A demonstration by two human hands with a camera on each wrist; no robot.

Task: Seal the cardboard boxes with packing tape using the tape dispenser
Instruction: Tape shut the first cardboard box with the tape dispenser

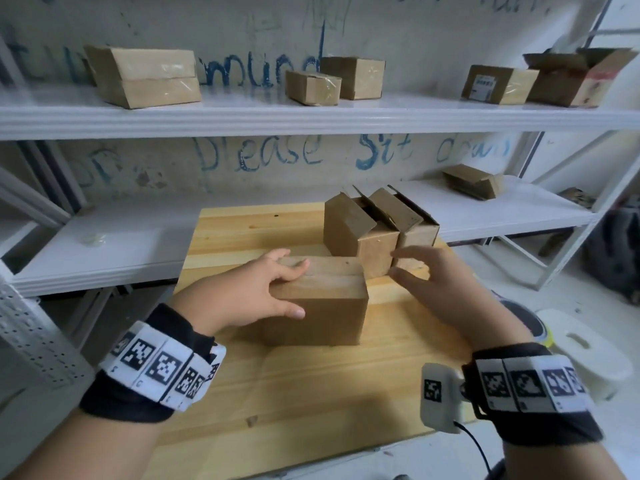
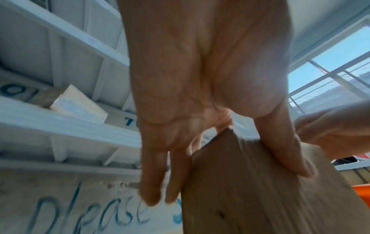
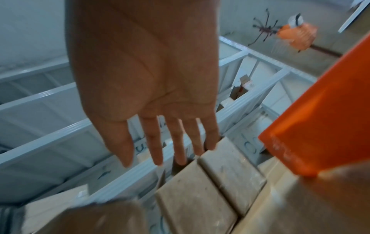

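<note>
A closed brown cardboard box stands mid-table. My left hand grips its top left edge, fingers on the lid and thumb on the front face; the left wrist view shows the thumb lying along the box. My right hand hovers just right of that box with straight fingers, holding nothing. Behind it stand two more boxes with raised flaps, side by side; in the right wrist view they lie below my right hand. I cannot make out a tape dispenser.
The wooden table is backed by white shelves carrying several cardboard boxes. A flat orange object is close on the right in the right wrist view. A white stool stands on the floor at the right.
</note>
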